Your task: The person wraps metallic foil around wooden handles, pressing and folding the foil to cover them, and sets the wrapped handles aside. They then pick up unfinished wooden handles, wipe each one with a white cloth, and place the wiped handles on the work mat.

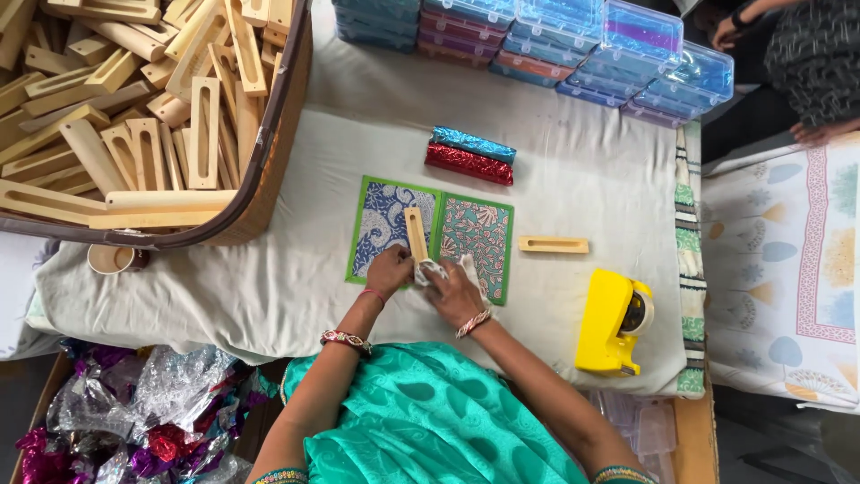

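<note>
— Left hand (388,270)?
— Closed on the near end of a slotted wooden piece (417,235), kept flat on the patterned card (430,235), probably to steady it.
— Right hand (454,291)?
— Gripped a crumpled white cloth (430,271) just beside that same end, touching the wood, seemingly for wiping.
— Where on the tabletop (296,269)?
— Near the middle of the front edge, on the green-bordered card, lengthwise along its centre fold.
— Anything else nearby?
— Second slotted piece (553,244) lying apart toward the right edge; yellow tape dispenser (612,323) at the front right corner; red and blue foil rolls (471,156) behind the card.
— And farther off?
— Basket (269,170) heaped with similar wooden pieces at the back left corner; clear plastic boxes (573,45) stacked along the back edge; small cup (112,258) under the basket.
— Surface and room?
— Covered with pale cloth, wrinkled; shiny foil scraps (134,421) in a box down at the left; printed sheet (779,269) spread to the right.
</note>
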